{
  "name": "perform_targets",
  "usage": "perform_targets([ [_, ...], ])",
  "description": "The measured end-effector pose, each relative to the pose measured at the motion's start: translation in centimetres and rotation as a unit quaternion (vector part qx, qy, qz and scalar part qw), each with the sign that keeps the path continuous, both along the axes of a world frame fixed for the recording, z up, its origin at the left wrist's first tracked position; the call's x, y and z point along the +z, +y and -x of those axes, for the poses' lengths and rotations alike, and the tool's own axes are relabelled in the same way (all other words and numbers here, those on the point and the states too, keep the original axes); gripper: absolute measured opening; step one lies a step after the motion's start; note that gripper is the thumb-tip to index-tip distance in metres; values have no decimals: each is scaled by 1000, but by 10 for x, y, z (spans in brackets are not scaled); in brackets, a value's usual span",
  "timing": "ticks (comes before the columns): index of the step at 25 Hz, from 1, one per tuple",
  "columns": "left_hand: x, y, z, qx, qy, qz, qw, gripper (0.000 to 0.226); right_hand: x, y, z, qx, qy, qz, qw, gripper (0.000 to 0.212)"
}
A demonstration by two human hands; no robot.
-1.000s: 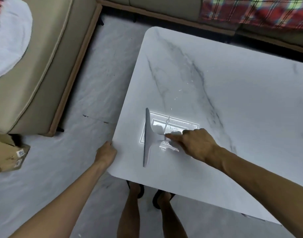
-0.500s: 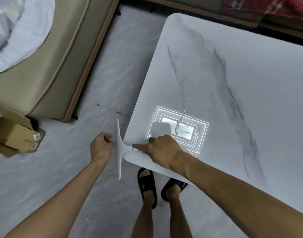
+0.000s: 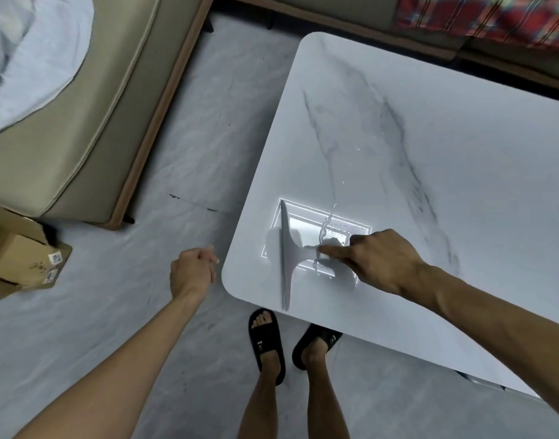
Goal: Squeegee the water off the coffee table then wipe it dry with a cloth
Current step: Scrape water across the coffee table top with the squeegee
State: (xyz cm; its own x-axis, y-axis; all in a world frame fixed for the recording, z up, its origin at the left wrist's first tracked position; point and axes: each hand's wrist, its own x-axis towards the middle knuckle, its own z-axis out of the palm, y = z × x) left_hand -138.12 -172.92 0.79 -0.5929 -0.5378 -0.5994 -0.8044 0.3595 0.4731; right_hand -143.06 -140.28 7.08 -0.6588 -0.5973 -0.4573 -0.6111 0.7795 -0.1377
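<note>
Gleaming wet marble coffee table (image 3: 461, 185) stands beside beige sofa (image 3: 91, 122).

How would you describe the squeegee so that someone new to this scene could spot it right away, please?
Start at the white marble coffee table and go to its near left corner. The squeegee lies there, its handle in the right hand. It is the only tool on the tabletop: a pale T shape with a long, thin blade.
</note>
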Motion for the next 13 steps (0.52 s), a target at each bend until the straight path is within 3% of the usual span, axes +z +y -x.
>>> perform_targets([
  [4,-4,0,-1,-68,-40,32,996,25,-19,-75,-17,40,-61,36,997,58],
  [6,-8,3,-3,-127,-55,35,990,40,-30,-97,-28,48,-72,38,996,61],
  [13,-20,51,-4,-262,-99,9,960,62,-25,21,-25,-13,-35,-11,999,68],
])
